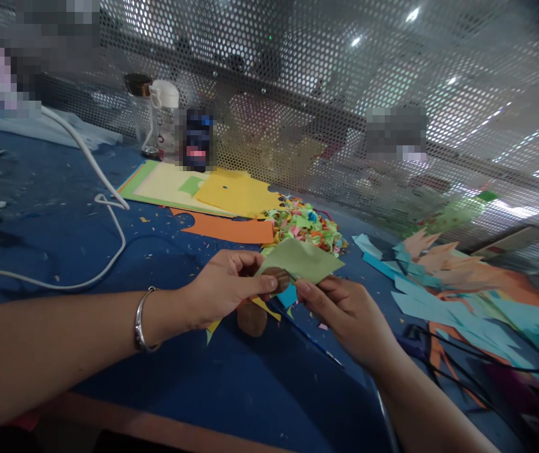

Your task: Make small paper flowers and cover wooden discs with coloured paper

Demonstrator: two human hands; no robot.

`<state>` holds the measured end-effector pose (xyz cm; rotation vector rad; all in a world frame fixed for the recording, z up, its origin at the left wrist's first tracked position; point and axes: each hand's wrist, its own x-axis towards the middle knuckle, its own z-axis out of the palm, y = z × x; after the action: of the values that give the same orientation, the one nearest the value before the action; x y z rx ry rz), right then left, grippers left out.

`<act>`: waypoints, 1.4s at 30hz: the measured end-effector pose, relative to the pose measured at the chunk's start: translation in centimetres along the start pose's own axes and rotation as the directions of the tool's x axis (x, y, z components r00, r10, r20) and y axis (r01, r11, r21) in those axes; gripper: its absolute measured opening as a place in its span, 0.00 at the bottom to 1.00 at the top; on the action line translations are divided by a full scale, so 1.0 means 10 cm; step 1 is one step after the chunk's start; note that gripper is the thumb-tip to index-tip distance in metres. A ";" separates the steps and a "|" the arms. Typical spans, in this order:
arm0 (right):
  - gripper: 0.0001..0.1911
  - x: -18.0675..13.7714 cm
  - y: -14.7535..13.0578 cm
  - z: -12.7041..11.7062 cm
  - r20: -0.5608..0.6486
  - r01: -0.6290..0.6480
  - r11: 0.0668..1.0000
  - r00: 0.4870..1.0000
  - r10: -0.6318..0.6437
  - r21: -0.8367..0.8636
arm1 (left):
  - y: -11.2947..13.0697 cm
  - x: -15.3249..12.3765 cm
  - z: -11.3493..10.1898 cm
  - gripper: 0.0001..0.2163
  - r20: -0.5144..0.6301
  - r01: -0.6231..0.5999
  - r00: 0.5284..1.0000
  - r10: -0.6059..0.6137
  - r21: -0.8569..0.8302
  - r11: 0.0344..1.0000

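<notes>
My left hand (224,286) pinches a round brown piece (276,277) against a sheet of light green paper (302,258), thumb on top. At the paper's lower right edge, the thumb and fingers of my right hand (339,302) are closed on the sheet. A thin dark tip shows by that thumb, but I cannot make out what it belongs to. Under my left hand, a second round brown piece (252,319) rests on the blue table (194,390). A thin blue stick (314,343), perhaps a pencil, lies below the paper, near blue and yellow scraps.
Behind my hands are a heap of colourful paper scraps (307,223), an orange sheet (231,228) and yellow sheets (236,192). Blue paper pieces (448,314) and dark cables lie right. A white cable (113,233) crosses left. Bottles (165,119) stand by the perforated metal screen (269,119).
</notes>
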<state>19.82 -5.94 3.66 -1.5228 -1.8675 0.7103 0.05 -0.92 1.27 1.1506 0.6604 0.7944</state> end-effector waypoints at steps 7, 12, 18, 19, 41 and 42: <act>0.27 0.01 -0.03 -0.02 0.013 0.012 0.999 1.000 -0.012 -0.049 | 0.01 0.00 0.01 0.07 0.014 0.012 1.000 -0.013 0.041 0.999; 0.27 -0.01 -0.04 -0.03 0.006 -0.006 1.000 1.000 0.006 -0.018 | 0.04 0.00 0.00 0.07 0.029 0.022 0.999 -0.024 0.062 0.998; 0.22 -0.04 0.00 -0.01 -0.010 -0.094 0.994 0.995 0.094 0.062 | 0.06 0.01 0.00 0.06 0.006 0.045 0.999 -0.045 0.053 0.998; 0.23 -0.04 0.00 0.00 -0.007 -0.089 0.995 0.996 0.090 0.052 | 0.06 0.01 0.00 0.06 0.003 0.050 0.999 -0.050 0.046 0.998; 0.23 0.00 0.00 0.04 0.020 0.081 0.997 0.997 -0.080 -0.007 | 0.03 0.00 0.03 0.06 0.001 0.014 1.000 -0.014 0.075 0.997; 0.23 0.01 0.00 0.04 0.021 0.091 0.996 0.996 -0.091 -0.013 | 0.03 0.01 0.02 0.06 -0.002 0.013 1.000 -0.013 0.086 0.996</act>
<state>19.54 -5.89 3.36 -1.4343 -1.9475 0.6746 0.22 -0.94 1.62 1.2230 0.7085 0.7616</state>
